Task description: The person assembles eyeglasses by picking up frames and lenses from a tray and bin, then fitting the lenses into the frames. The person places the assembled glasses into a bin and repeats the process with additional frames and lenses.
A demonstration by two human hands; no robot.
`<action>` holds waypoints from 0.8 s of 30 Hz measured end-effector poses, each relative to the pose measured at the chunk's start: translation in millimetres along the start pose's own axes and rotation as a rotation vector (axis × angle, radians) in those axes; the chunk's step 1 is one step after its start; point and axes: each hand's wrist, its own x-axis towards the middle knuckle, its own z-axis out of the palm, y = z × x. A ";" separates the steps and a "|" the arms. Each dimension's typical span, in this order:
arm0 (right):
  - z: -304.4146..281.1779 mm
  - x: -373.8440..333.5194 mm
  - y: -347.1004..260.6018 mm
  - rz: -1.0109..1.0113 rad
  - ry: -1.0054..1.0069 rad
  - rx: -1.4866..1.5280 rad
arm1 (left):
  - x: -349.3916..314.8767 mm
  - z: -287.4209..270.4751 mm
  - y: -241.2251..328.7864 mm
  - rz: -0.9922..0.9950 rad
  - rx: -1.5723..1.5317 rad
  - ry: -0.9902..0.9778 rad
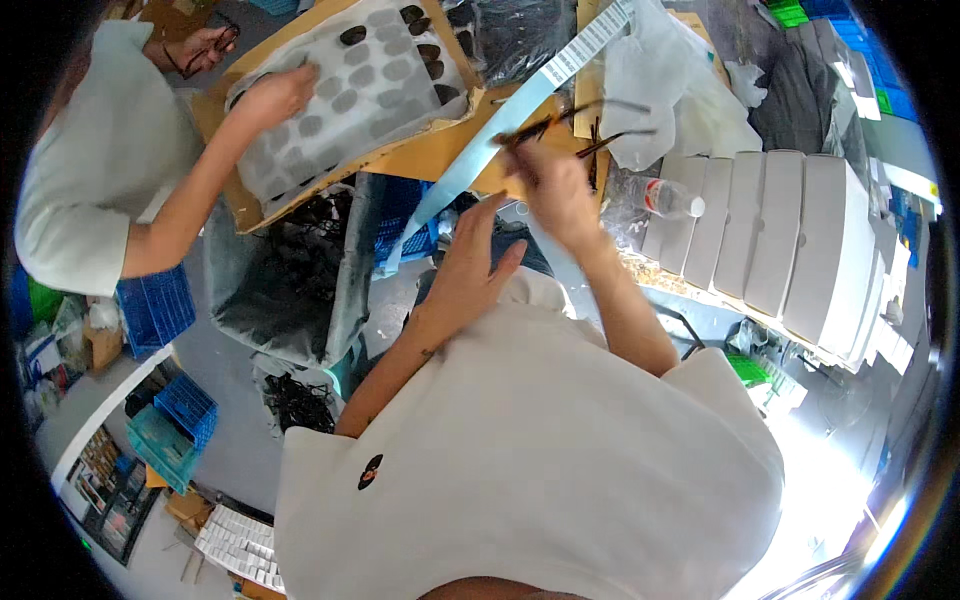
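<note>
My right hand [556,195] is closed around a pair of brown glasses [538,128], raised over the table edge with its thin temple arms pointing right. Just left of it, my left hand [470,260] has its fingers stretched out and appears to hold nothing. A long light-blue strip [470,165], with rows of small white labels at its far end, slants past both hands. Part of the glasses is hidden behind my right fingers.
At left, a co-worker's hand [278,95] touches a tray of dark lenses [345,100]; the other holds glasses [215,45]. Below stands a grey-lined bin [270,290] of dark pieces. White boxes [775,235], a plastic bottle [672,198] and clear plastic bags [690,110] lie right.
</note>
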 end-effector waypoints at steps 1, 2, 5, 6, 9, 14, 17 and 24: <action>-8.6 9.7 19.6 0.055 -0.029 -0.159 | 1.9 0.7 -2.4 -0.037 -0.028 -0.102; -15.7 16.4 37.1 0.112 -0.056 -0.323 | -0.5 1.6 -9.5 -0.033 0.005 -0.217; 8.3 18.2 133.6 0.184 -0.288 -0.239 | -20.1 -2.9 -34.1 -0.133 0.221 -0.535; 21.0 16.1 162.3 0.135 -0.281 -0.049 | -28.3 -8.7 -39.2 -0.186 0.221 -0.525; 34.2 14.9 189.9 0.217 -0.319 0.223 | -72.6 -5.5 -75.8 -0.310 0.234 -0.318; 28.2 12.8 176.4 0.132 -0.431 0.092 | -141.3 -54.3 -152.3 -0.593 -0.159 0.627; 12.5 13.8 131.5 0.014 -0.145 -0.221 | -192.9 -83.5 -276.7 -0.578 -0.501 1.299; 59.3 -40.8 3.0 -0.205 0.024 -0.208 | -139.7 -52.4 -498.2 -0.832 0.274 0.367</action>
